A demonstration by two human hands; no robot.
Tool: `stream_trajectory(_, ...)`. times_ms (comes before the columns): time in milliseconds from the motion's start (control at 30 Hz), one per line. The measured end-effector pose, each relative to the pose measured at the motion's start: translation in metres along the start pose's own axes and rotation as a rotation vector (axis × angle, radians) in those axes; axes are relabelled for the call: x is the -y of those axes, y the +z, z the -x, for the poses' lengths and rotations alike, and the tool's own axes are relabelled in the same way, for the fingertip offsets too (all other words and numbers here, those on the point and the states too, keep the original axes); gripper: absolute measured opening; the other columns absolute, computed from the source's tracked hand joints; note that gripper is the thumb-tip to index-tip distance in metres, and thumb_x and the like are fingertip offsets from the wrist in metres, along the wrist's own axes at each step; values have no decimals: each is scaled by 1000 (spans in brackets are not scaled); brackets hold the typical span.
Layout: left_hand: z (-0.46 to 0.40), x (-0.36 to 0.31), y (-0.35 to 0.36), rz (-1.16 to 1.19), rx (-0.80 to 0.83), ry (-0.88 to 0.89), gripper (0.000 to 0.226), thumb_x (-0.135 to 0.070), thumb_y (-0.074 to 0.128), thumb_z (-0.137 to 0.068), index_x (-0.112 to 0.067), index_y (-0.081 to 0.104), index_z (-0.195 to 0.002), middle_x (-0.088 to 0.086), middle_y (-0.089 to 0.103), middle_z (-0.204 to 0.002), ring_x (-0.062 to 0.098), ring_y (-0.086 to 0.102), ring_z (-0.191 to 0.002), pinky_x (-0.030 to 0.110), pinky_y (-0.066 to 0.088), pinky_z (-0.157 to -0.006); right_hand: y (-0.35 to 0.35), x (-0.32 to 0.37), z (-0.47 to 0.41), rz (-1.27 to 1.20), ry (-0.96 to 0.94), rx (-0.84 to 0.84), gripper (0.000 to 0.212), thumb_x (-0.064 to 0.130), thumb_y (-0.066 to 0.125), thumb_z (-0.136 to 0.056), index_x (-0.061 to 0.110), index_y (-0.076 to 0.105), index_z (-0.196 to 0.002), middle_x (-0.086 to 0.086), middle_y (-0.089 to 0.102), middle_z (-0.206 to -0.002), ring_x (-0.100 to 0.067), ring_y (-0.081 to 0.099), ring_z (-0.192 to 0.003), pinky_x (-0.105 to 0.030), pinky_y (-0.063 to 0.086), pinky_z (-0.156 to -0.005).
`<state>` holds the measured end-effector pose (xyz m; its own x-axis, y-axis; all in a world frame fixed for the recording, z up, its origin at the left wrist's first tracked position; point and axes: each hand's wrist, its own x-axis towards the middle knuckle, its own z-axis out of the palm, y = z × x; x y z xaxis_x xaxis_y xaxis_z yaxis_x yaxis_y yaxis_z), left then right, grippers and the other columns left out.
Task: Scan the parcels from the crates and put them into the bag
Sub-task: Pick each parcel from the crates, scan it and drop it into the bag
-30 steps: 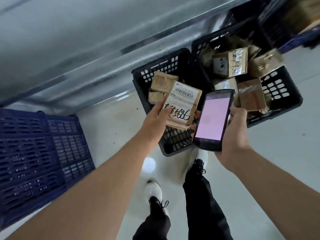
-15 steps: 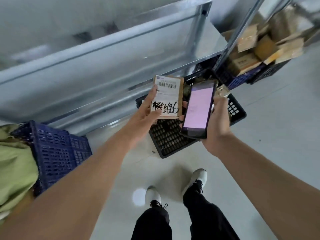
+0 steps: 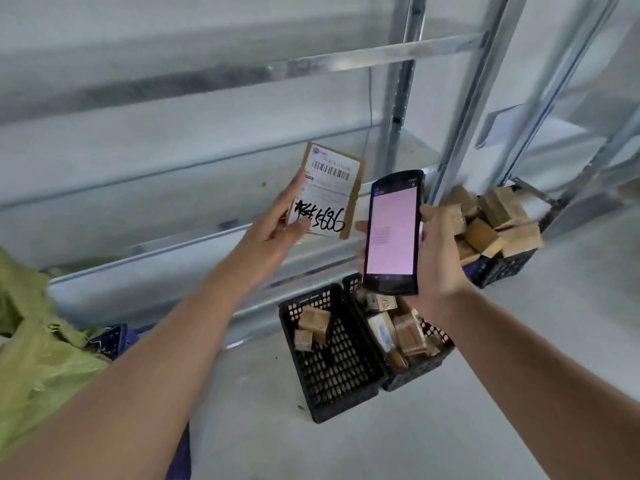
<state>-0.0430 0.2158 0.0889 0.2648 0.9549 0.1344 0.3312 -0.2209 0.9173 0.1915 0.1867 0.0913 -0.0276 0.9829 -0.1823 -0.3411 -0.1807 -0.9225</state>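
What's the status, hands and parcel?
Left hand grips labelled parcel, label up. Right hand holds scanner, screen lit. Green bag far left, nothing between.

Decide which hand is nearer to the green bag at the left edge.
Left. The left hand, holding the parcel, is on the green bag's side; the right hand, holding the scanner, is farther off.

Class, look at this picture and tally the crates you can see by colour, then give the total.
Black crates: 3
Blue crates: 1, part hidden by the green bag
Total: 4 crates
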Motion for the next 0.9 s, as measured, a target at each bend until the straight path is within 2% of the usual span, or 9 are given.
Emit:
stream_trajectory(67, -2, -31, 5, -23, -37, 39, 70, -23, 54, -110, -64, 22, -157, -21, 30, -169, -1, 35, -151, 38, 28, -129, -10, 31, 18, 9, -30, 42, 67, 60, 31, -96, 16, 67, -132, -19, 75, -124, -32, 70, -82, -42, 55, -75)
stream_trajectory(200, -7, -92, 16, -21, -142, 114, 67, -24, 54, -110, -66, 28, -154, -20, 45, -161, -4, 46, -142, 37, 37, -124, -26, 89, 45, 32, -49, 109, 65, 56, 24, -107, 16, 65, -137, -18, 75, -125, -35, 68, -89, -41, 58, -74)
stream_trajectory(267, -10, -118, 18, -12, -184, 178, 67, -21, 55, -110, -66, 31, -154, -19, 48, -159, -8, 48, -139, 30, 41, -120, -29, 114, 57, 39, -73, 116, 63, 54, 22, -109, 17, 64, -138, -19, 75, -124, -36, 67, -90, -44, 58, -76)
stream_trajectory(367, -14, -153, 18, -42, -212, 241, 67, -20, 55, -110, -64, 32, -154, -17, 49, -159, -9, 48, -137, 12, 46, -108, -29, 144, 76, 1, -89, 158, 61, 53, 25, -108, 16, 64, -138, -22, 75, -125, -39, 66, -92, -50, 57, -86)
stream_trajectory(433, -15, -171, 17, -65, -222, 281, 66, -22, 55, -110, -63, 30, -156, -22, 49, -157, -8, 49, -137, 10, 46, -106, -28, 163, 86, -33, -91, 190, 60, 52, 28, -107, 16, 67, -136, -22, 75, -125, -39, 67, -92, -50, 57, -87)
stream_trajectory(533, -17, -196, 12, -93, -222, 331, 66, -23, 54, -110, -64, 29, -155, -33, 45, -155, -10, 46, -139, 6, 44, -103, -25, 188, 99, -50, -96, 241, 60, 52, 28, -107, 17, 68, -135, -23, 74, -125, -39, 68, -91, -46, 59, -80)
stream_trajectory(700, -22, -224, 1, -137, -246, 399, 68, -19, 53, -111, -68, 31, -151, -33, 48, -153, -8, 48, -138, 7, 42, -106, -18, 222, 120, -79, -76, 312, 59, 52, 31, -105, 16, 72, -130, -24, 76, -121, -39, 69, -87, -41, 64, -70)
stream_trajectory(800, -26, -233, -7, -154, -254, 439, 67, -20, 54, -110, -67, 31, -153, -28, 49, -154, -4, 49, -140, 17, 46, -111, -12, 239, 130, -94, -75, 352, 60, 50, 33, -105, 13, 75, -124, -23, 77, -118, -39, 71, -82, -40, 64, -65)
stream_trajectory(900, -29, -240, -14, -153, -261, 474, 67, -16, 53, -111, -62, 32, -155, -21, 49, -157, 1, 49, -142, 19, 47, -111, -6, 250, 137, -111, -87, 398, 61, 51, 34, -104, 11, 75, -126, -24, 76, -121, -39, 72, -82, -45, 64, -70)
